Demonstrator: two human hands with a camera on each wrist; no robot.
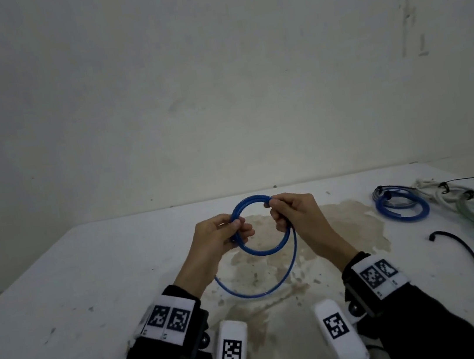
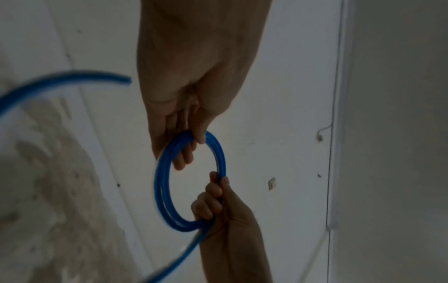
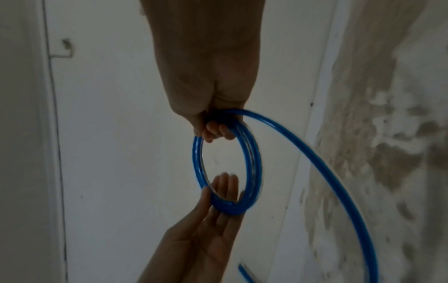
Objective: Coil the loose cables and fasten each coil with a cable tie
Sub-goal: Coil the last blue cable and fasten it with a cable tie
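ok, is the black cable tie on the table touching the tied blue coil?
Apart. The head view shows the black cable tie lying alone, with bare table between it and the tied blue coil farther back.

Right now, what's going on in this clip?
A person is coiling a blue cable above a stained white table. The left hand pinches one side of the coil and the right hand grips the other, with a loose tail still hanging below. A black cable tie lies unused to the right, near already tied coils.
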